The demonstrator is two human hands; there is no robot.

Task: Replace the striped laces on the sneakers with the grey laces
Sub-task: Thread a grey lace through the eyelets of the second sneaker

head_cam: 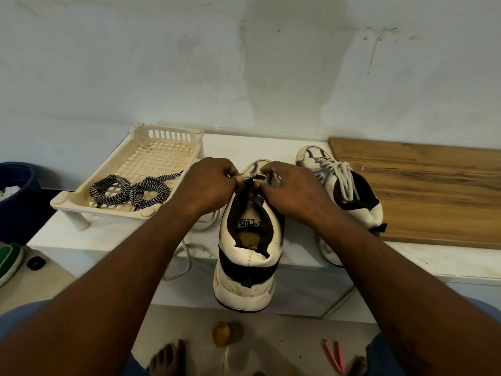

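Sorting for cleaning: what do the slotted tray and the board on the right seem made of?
The tray looks like moulded cream plastic, matte, stained: grid floor, slotted walls. The board looks like wood or wood-look laminate: brown grain streaks.

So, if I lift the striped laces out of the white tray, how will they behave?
Probably floppy: the striped laces lie in loose, curling loops. They look knotted together in the middle, so both would likely come up as one bundle. An end might catch in the tray grid.
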